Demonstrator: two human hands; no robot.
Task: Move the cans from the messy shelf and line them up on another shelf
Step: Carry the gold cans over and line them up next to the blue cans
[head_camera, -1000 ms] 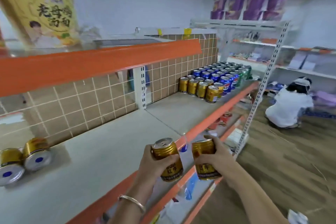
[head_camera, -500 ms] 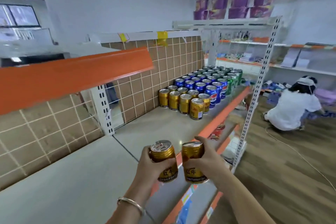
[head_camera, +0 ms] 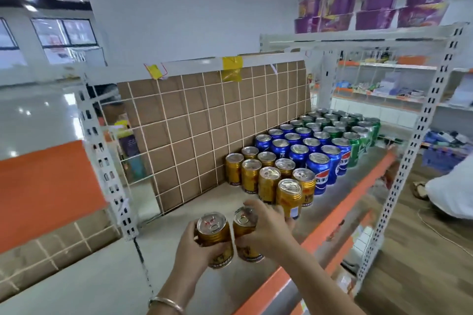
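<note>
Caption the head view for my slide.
Left hand grips a gold metal can, right hand grips a second gold can, beside lined-up gold, blue and green cans.

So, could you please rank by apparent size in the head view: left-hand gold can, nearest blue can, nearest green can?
1. left-hand gold can
2. nearest blue can
3. nearest green can
Camera nearness drives this; true sizes unsure.
</note>
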